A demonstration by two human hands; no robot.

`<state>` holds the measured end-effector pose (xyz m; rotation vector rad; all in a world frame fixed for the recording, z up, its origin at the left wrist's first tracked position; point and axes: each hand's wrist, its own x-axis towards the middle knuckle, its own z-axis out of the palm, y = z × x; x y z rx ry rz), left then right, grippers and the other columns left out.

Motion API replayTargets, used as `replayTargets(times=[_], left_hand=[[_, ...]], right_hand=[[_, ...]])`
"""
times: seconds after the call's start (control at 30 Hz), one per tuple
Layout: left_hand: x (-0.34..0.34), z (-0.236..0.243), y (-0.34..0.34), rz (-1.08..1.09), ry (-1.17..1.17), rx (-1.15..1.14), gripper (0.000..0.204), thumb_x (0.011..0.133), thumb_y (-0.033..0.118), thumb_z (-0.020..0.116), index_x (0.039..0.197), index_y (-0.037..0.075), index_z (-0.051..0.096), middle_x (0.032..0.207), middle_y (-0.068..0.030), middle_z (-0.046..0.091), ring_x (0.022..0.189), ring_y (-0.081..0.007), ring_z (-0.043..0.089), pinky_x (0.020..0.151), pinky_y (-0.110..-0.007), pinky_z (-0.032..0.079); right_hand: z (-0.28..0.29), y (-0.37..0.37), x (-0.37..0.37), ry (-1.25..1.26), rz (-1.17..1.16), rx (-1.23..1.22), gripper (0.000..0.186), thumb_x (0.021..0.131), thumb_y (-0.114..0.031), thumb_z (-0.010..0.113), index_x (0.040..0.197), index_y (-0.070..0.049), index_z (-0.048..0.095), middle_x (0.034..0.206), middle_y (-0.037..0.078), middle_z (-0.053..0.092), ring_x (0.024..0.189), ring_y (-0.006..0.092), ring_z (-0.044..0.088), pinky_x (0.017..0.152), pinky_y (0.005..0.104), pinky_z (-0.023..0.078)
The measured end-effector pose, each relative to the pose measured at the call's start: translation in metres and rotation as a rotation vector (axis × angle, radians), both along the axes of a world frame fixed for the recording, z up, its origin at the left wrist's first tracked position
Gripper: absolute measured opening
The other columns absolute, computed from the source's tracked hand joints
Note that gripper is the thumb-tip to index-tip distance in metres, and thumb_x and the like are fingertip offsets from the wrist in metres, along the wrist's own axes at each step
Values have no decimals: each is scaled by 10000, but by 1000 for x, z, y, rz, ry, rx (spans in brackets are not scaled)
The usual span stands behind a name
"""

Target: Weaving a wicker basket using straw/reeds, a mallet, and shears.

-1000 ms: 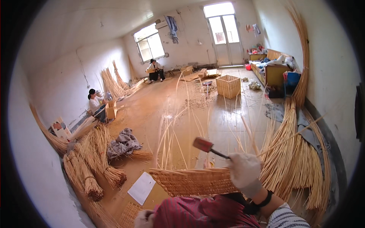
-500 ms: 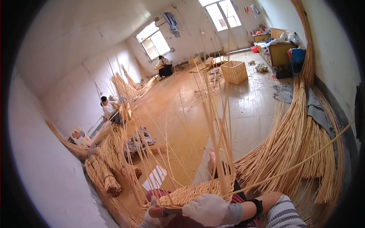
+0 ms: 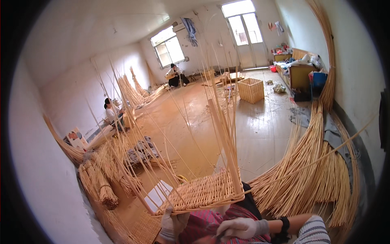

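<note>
Basket [image 3: 203, 190] with long upright sticks [image 3: 223, 142] is held near, at the middle, above the person's lap [image 3: 198, 227]. On the left, a tied bundle [image 3: 108, 197] lies on the floor [image 3: 264, 130], then a white sheet [image 3: 159, 193]. The left hand [image 3: 174, 223] pinches the basket's near left corner. Further right, the right hand [image 3: 240, 228] curls round a dark, blurred tool [image 3: 220, 233], apart from the basket. A wide stick pile [image 3: 306, 173] spreads at right.

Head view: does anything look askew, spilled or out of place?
One long rod slants out rightward from near a corner of the woven piece while most others rise upward, so it looks askew. Pale scraps litter the floor beside the square basket.
</note>
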<state>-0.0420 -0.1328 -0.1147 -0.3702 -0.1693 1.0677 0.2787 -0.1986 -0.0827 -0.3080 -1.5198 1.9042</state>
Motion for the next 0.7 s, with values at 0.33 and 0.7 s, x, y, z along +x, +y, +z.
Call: replayTargets(times=[0.33, 0.7], left_hand=[[-14, -55, 50, 439, 585, 155, 458, 1034, 277, 527, 1329, -71, 488, 1278, -266, 624, 1117, -415, 669, 955, -563, 607], [-21, -94, 34, 493, 639, 89, 487, 1017, 239, 563, 1376, -77, 465, 1365, -256, 584, 1217, -412, 623, 1002, -561, 585]], right_hand=[[-172, 60, 24, 135, -262, -738, 131, 929, -21, 631, 1054, -16, 591, 971, 106, 636, 925, 240, 669, 905, 417, 545], [-338, 232, 26, -1514, -222, 647, 453, 1028, -355, 437, 1209, -11, 670, 1085, 228, 716, 1026, 401, 669, 884, 469, 536]])
